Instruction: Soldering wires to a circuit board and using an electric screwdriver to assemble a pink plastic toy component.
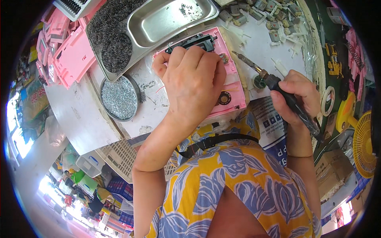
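Note:
My right hand (299, 95) is closed around the black handle of a soldering iron (276, 84). Its metal tip points up and left, a little to the right of a pink plastic casing (237, 85). Over that casing lies my left hand (192, 81), fingers bent down and pressed together. Whatever the left fingertips hold is hidden beneath the hand. A black mechanism (205, 43) shows at the casing's far side, just beyond the knuckles. Near the casing's close corner sits a round dark part (224, 98), beside my left wrist.
A steel tray (137, 37) carries a heap of dark springs (109, 35). Before it stands a round tin (137, 97) of small metal pieces. Pink casings (73, 57) pile up at far left, small motors (274, 25) at far right. A yellow fan (363, 144) stands at right.

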`<control>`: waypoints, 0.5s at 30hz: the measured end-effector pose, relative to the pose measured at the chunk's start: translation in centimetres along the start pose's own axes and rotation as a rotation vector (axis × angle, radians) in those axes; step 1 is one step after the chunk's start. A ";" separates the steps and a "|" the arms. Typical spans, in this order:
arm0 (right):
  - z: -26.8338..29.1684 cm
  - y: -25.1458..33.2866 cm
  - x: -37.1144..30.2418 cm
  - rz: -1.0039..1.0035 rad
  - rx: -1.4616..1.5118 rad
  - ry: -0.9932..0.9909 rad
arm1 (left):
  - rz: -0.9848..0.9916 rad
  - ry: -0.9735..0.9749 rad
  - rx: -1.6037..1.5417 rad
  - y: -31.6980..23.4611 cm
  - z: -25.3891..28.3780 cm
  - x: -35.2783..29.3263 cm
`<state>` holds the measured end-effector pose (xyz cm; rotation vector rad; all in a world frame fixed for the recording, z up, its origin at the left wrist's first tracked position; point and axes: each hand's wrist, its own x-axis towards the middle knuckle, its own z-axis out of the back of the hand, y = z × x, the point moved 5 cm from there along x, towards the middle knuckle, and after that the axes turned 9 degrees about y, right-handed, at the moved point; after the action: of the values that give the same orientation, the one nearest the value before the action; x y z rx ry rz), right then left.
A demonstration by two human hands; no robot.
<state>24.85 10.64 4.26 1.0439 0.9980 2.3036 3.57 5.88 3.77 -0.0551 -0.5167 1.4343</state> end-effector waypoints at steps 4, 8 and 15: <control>-0.5 0.3 0.3 -0.002 -0.028 0.034 | 0.026 0.021 0.045 -0.2 -0.3 0.2; -0.9 0.1 0.3 0.000 -0.020 0.033 | 0.055 0.052 0.062 -0.2 -0.4 0.4; -1.1 0.1 0.4 0.009 -0.039 0.039 | 0.049 0.066 0.075 -0.2 -0.5 0.4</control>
<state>23.75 10.33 4.05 0.9936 0.9614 2.3494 3.97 6.39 3.57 -0.0556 -0.4097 1.4932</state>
